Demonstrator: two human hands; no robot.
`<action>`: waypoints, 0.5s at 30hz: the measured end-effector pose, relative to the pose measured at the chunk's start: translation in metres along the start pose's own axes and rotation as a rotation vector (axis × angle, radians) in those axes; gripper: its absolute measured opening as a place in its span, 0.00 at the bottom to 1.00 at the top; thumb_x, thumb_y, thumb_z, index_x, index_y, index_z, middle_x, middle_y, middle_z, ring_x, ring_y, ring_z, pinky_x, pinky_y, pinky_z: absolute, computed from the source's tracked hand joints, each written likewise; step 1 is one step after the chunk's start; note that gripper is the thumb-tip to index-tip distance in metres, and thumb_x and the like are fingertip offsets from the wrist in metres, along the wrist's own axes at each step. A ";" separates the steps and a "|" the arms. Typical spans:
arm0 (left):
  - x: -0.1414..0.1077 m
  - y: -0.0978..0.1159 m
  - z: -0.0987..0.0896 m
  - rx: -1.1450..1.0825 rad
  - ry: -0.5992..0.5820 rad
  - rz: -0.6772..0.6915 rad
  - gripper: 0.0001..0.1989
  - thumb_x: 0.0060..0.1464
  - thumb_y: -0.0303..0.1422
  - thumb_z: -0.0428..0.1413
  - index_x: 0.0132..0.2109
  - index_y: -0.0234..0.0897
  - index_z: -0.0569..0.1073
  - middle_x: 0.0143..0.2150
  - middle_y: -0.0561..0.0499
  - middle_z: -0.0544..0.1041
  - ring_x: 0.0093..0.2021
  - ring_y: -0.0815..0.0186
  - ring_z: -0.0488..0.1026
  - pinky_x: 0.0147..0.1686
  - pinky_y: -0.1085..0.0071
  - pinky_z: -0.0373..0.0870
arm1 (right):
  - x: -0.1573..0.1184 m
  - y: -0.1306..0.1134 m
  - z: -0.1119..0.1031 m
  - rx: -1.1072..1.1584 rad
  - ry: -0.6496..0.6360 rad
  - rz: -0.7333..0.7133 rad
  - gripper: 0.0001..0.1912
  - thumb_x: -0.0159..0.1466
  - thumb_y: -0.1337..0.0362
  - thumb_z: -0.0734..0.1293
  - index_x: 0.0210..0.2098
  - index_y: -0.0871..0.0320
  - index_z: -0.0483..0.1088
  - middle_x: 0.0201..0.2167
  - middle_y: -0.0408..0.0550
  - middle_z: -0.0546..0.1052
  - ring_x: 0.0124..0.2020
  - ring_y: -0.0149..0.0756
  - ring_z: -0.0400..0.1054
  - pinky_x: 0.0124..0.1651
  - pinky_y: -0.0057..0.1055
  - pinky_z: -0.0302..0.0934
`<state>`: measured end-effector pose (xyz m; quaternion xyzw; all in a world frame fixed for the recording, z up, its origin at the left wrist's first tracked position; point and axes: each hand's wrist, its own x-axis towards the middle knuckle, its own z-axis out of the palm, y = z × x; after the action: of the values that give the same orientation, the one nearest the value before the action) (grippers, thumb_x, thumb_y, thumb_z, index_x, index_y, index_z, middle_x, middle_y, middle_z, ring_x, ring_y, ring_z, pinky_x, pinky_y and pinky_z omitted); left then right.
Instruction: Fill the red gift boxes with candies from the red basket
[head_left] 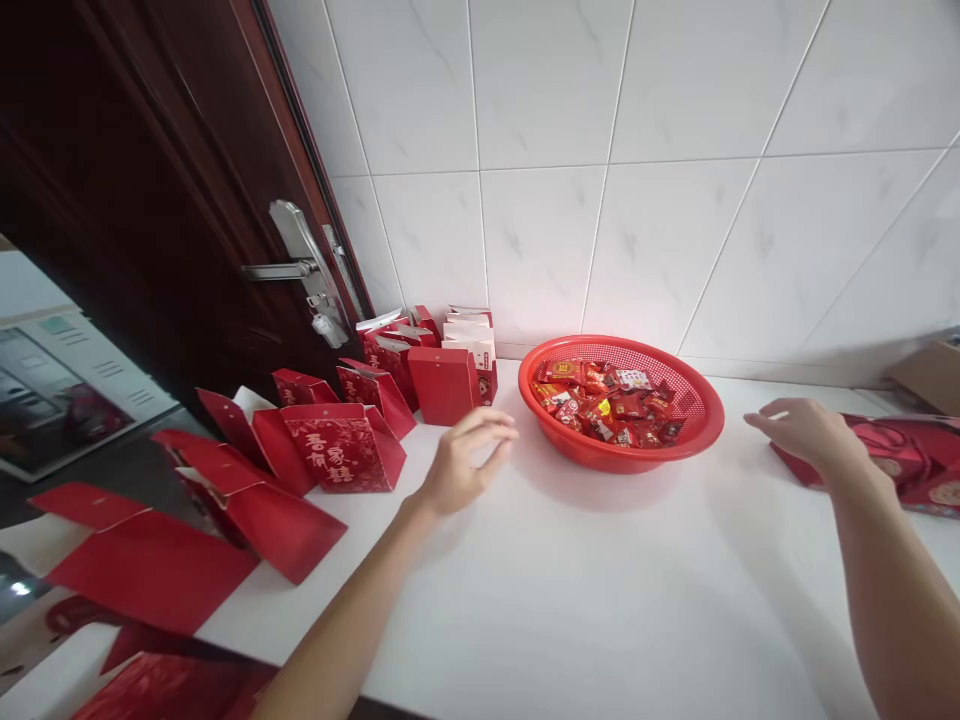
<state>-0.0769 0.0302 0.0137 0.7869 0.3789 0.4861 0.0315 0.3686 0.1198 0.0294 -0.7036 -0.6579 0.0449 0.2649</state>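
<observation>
My left hand [466, 462] hovers over the white tabletop, between the red gift boxes and the basket. Its fingers curve a little, with the thumb apart and nothing between them. To the right of the basket, my right hand [799, 432] is stretched out, holding nothing that I can see, close to red gift boxes [885, 450] at the right edge. A round red plastic basket [701, 430] contains several small wrapped sweets [600, 405] in mostly red wrappers. Nearest my left hand stand a red gift box with white characters [341, 448] and a plain red one [442, 387].
Several more red gift boxes [277, 510] crowd the table's left side, some with flaps raised. A dark door [187, 180] with a metal handle [277, 270] stands at left. Behind the table [585, 600] is a tiled wall [547, 230]. A cardboard box [930, 375] sits far right.
</observation>
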 end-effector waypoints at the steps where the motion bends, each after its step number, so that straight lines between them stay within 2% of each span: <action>1: 0.002 -0.003 -0.008 0.039 0.063 0.001 0.07 0.61 0.29 0.55 0.39 0.39 0.79 0.43 0.47 0.80 0.43 0.64 0.78 0.45 0.68 0.75 | -0.003 -0.011 -0.005 -0.023 0.001 0.141 0.09 0.56 0.55 0.67 0.24 0.51 0.68 0.24 0.59 0.75 0.38 0.71 0.72 0.31 0.55 0.63; 2: 0.005 -0.007 -0.017 0.086 0.131 -0.006 0.07 0.61 0.29 0.55 0.38 0.39 0.79 0.43 0.47 0.80 0.43 0.64 0.78 0.45 0.68 0.75 | -0.007 -0.024 -0.010 -0.005 0.023 0.176 0.09 0.57 0.54 0.67 0.26 0.51 0.69 0.29 0.59 0.77 0.44 0.72 0.71 0.35 0.56 0.64; 4: 0.008 -0.013 -0.035 0.207 0.306 -0.039 0.07 0.59 0.30 0.56 0.38 0.39 0.79 0.43 0.48 0.80 0.43 0.62 0.78 0.47 0.65 0.74 | -0.018 -0.053 -0.021 0.078 0.065 0.133 0.08 0.59 0.55 0.65 0.28 0.52 0.69 0.39 0.58 0.79 0.48 0.66 0.72 0.41 0.54 0.66; 7: 0.007 -0.022 -0.061 0.412 0.585 -0.110 0.07 0.56 0.27 0.56 0.38 0.38 0.80 0.42 0.45 0.80 0.45 0.58 0.77 0.52 0.59 0.71 | -0.031 -0.087 -0.033 0.171 0.093 0.109 0.08 0.58 0.56 0.65 0.29 0.53 0.71 0.40 0.56 0.80 0.44 0.57 0.75 0.44 0.51 0.67; 8: 0.005 -0.025 -0.068 0.479 0.630 -0.151 0.09 0.54 0.26 0.55 0.39 0.38 0.80 0.44 0.44 0.80 0.47 0.55 0.76 0.54 0.56 0.70 | -0.035 -0.094 -0.035 0.197 0.099 0.090 0.08 0.57 0.56 0.65 0.29 0.53 0.72 0.39 0.55 0.80 0.42 0.55 0.76 0.44 0.50 0.68; 11: -0.002 -0.036 -0.084 0.656 0.628 -0.296 0.13 0.48 0.22 0.55 0.38 0.39 0.80 0.46 0.43 0.80 0.52 0.48 0.73 0.60 0.45 0.59 | -0.041 -0.104 -0.040 0.262 0.122 0.025 0.10 0.56 0.55 0.66 0.30 0.54 0.74 0.35 0.52 0.81 0.39 0.51 0.77 0.44 0.46 0.69; 13: -0.006 -0.042 -0.088 0.711 0.588 -0.397 0.13 0.46 0.22 0.54 0.35 0.41 0.80 0.44 0.44 0.81 0.54 0.44 0.71 0.62 0.39 0.51 | -0.043 -0.105 -0.041 0.282 0.137 -0.009 0.10 0.56 0.56 0.66 0.29 0.54 0.75 0.34 0.51 0.81 0.38 0.49 0.77 0.42 0.44 0.70; 15: -0.008 -0.047 -0.089 0.712 0.535 -0.485 0.15 0.43 0.21 0.52 0.33 0.41 0.80 0.39 0.44 0.82 0.51 0.44 0.72 0.59 0.37 0.51 | -0.045 -0.106 -0.041 0.298 0.140 -0.044 0.10 0.56 0.56 0.66 0.29 0.54 0.76 0.33 0.51 0.81 0.37 0.48 0.77 0.41 0.42 0.70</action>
<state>-0.1758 0.0296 0.0351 0.4860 0.6878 0.4902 -0.2247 0.2840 0.0638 0.0971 -0.6434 -0.6391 0.0868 0.4125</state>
